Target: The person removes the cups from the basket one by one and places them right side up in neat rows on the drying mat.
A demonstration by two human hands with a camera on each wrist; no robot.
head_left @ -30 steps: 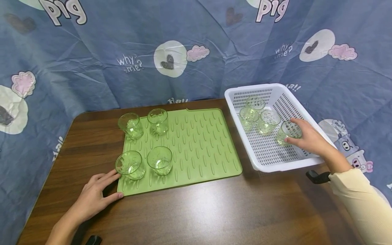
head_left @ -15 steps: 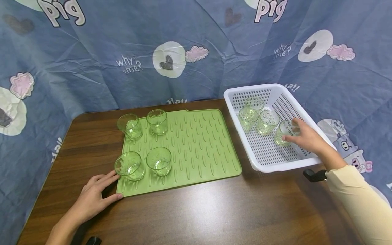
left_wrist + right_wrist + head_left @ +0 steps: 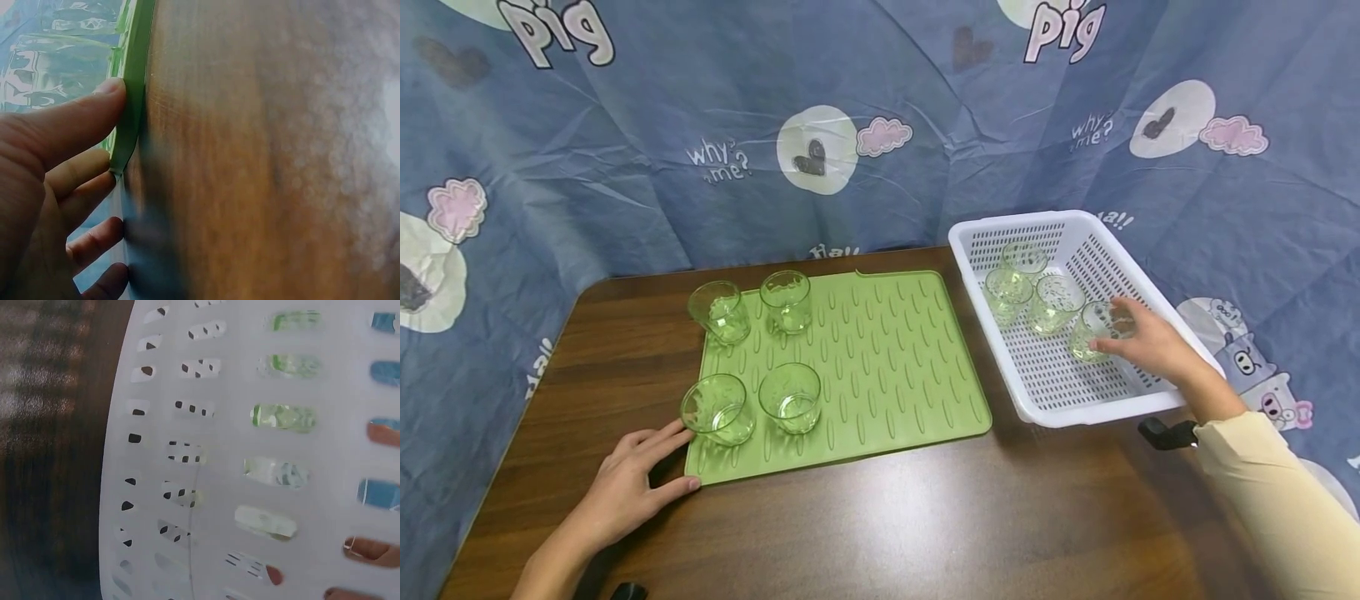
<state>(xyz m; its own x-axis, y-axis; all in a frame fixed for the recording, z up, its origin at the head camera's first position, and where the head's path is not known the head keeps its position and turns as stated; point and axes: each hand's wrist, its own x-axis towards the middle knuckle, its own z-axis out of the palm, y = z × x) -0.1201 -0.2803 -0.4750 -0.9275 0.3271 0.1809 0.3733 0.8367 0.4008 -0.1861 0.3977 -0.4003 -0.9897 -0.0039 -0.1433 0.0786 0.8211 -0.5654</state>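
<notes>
In the head view my right hand (image 3: 1153, 337) reaches into the white plastic basket (image 3: 1045, 412) and holds a clear greenish glass (image 3: 1088, 337), its thumb on the near side and fingers on the far side. Three similar glasses, one being the nearest glass (image 3: 1054, 307), stand to the left of it. My left hand (image 3: 625, 479) rests at the front left corner of the green ridged mat (image 3: 887, 367). Its thumb (image 3: 87, 119) lies along the mat's edge in the left wrist view, the other fingers spread beyond the corner. The right wrist view shows fingers (image 3: 387, 433) through the basket's slots.
Several glasses stand on the left part of the mat, among them a front glass (image 3: 790, 400) and a back glass (image 3: 786, 304). The brown wooden table (image 3: 880, 525) carries mat and basket. A blue printed cloth (image 3: 647, 167) hangs behind and at the sides.
My right hand and its glass have shifted slightly left inside the basket, closer to the other glasses. The left hand stays at the mat's corner.
</notes>
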